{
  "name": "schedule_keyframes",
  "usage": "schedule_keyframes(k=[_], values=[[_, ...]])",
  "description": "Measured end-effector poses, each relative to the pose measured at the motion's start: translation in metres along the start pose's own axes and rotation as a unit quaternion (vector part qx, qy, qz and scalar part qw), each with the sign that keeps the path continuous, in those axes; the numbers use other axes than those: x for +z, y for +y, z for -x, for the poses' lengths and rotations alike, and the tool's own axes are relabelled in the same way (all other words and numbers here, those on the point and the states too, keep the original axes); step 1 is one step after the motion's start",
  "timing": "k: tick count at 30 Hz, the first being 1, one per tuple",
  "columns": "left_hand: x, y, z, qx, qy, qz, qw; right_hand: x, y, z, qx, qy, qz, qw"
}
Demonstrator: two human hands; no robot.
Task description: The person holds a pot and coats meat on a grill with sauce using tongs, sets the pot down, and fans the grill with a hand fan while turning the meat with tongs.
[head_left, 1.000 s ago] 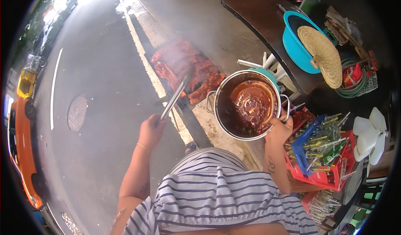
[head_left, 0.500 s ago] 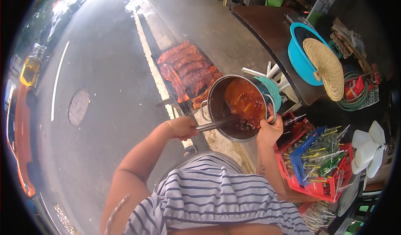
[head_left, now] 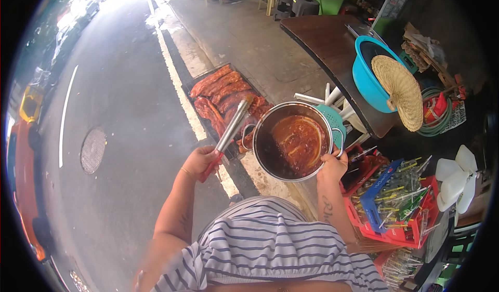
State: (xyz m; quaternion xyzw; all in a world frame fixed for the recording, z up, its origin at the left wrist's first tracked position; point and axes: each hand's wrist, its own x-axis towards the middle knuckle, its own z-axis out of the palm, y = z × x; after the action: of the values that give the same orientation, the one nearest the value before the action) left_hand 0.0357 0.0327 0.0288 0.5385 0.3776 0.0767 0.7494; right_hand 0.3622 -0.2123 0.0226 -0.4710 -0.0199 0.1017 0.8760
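Note:
My left hand is closed round the red handle of a pair of metal tongs. Their far end, smeared brown with sauce, is over the slabs of reddish marinated meat lying on a grill. Whether the tips touch the meat or pinch anything, I cannot tell. With my right hand I grip a side handle of a steel pot, which tilts so its inside faces me. Red-orange sauce with pale pieces covers part of the pot's bottom.
At the right, a dark table carries a blue basin and a woven fan. A turquoise strainer is behind the pot. Red crates of bottles with straws stand near my right arm. A road with an orange vehicle lies left.
My left hand has lifted the tongs out of the pot and swung their end up over the meat. The pot has shifted slightly down, still held by my right hand.

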Motion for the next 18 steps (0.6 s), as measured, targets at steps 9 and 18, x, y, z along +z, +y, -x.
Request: schedule_keyframes(k=[9, 18], values=[[-0.029, -0.022, -0.048, -0.011, 0.229, -0.237, 0.944, -0.026, -0.006, -0.001, -0.023, 0.025, 0.028, 0.999], [-0.028, -0.022, -0.072, 0.076, 0.246, -0.44, 0.86, -0.044, -0.027, 0.003, -0.046, 0.04, 0.001, 0.998]])
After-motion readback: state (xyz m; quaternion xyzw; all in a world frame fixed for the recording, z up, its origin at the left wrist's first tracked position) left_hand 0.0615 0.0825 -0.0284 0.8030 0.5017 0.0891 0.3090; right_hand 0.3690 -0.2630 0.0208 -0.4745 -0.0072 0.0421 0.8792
